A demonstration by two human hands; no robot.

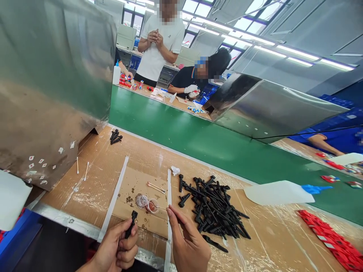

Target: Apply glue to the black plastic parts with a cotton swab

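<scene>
My left hand (pixel 120 243) is closed around a black plastic peg (pixel 133 218), its square head sticking up above the fist. Between thumb and fingertips, my right hand (pixel 189 241) pinches a thin cotton swab (pixel 161 207). The swab's far end reaches into a small clear cup (pixel 156 203) with reddish-brown contents; its tip is hard to make out there. Beside the cup is a clear round lid or second cup (pixel 141 201). These stand on a stained cardboard sheet (pixel 127 185), where used swabs (pixel 155 187) also lie. Right of it is a large pile of similar black pegs (pixel 214 204).
A few black pegs (pixel 115 136) and two swabs (pixel 86 171) lie at left, near a metal hood (pixel 56 94). A white bottle with blue tip (pixel 279 192) and red parts (pixel 326 238) lie at right. Beyond the green belt (pixel 159 117), several people are present.
</scene>
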